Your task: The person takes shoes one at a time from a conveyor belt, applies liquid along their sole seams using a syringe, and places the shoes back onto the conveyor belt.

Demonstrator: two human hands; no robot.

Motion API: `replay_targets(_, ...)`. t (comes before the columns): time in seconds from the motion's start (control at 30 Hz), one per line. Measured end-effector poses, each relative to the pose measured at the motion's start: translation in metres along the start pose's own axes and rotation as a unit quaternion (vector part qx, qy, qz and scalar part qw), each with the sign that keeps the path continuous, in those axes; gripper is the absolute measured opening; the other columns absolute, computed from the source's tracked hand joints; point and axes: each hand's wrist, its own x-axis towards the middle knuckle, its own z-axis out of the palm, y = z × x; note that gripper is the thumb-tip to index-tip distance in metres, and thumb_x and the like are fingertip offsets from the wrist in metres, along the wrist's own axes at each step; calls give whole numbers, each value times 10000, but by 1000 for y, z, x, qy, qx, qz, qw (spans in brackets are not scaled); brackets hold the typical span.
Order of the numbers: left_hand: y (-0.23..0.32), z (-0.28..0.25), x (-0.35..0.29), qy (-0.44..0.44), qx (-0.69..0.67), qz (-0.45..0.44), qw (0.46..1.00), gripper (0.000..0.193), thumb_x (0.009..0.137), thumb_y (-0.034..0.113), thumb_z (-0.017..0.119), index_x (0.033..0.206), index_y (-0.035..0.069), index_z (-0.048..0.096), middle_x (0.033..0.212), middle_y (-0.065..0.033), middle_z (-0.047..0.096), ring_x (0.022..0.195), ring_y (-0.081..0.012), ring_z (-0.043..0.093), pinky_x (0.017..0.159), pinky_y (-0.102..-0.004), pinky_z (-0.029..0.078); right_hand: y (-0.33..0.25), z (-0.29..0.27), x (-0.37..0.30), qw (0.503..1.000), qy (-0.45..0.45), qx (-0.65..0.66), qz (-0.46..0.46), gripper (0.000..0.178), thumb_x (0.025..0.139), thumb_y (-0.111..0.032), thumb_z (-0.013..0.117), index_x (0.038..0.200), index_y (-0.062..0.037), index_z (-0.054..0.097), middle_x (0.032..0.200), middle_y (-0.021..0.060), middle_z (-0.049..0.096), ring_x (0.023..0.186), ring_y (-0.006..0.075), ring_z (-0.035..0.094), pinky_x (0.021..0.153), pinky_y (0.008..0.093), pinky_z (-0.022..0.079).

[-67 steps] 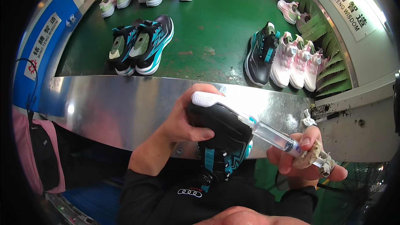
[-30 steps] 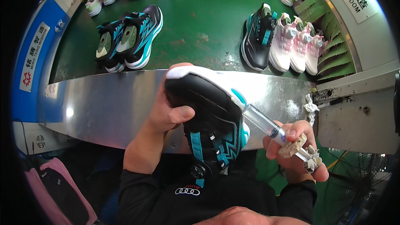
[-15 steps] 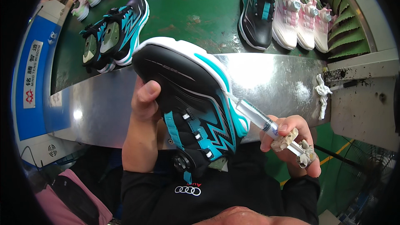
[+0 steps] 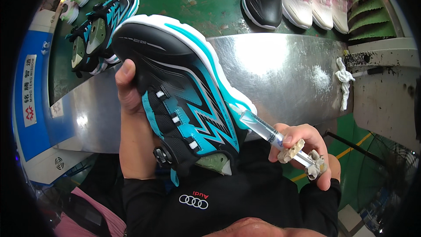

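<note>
Fingers of left hand (image 4: 131, 118) grip black-teal shoe (image 4: 184, 101); right hand (image 4: 307, 149) holds syringe (image 4: 263, 129) before steel ledge (image 4: 280, 70)

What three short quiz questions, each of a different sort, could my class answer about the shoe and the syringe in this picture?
1. True or false: the left hand holds the black-and-teal shoe up off the metal bench.
2. The right hand holds: A a brush, B a clear syringe, C scissors.
3. Fill in: the syringe's tip meets the shoe beside its white ____.

Key: 1 true; 2 B; 3 sole.
</note>
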Motion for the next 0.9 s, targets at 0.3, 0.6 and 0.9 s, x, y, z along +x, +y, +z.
replay_targets(0.3, -4, 4, 7, 84, 27, 2, 996, 524, 847, 375, 562, 1211, 3, 511, 1139, -157, 602, 999, -270, 608, 868, -407, 501, -2, 5, -25, 1000, 16, -1, 24, 933, 615, -502, 816, 1229, 93, 441, 1035, 156, 512, 913, 207, 541, 771, 271, 415)
replay_targets(0.6, -1, -11, 12, 152, 56, 2, 987, 444, 876, 375, 537, 1145, 23, 562, 1102, -134, 622, 961, -221, 619, 841, -363, 512, 3, -1, -46, 998, 38, -44, 15, 911, 611, -535, 801, 1198, 86, 486, 1026, 169, 593, 841, 174, 490, 697, 262, 373)
replay_targets(0.9, -1, -11, 13, 158, 58, -13, 986, 420, 861, 333, 555, 1158, 37, 565, 1123, -128, 621, 1011, -259, 598, 913, -414, 460, 16, -13, -55, 998, 42, -35, -3, 909, 597, -512, 818, 1193, 90, 488, 1017, 167, 593, 816, 166, 480, 682, 256, 365)
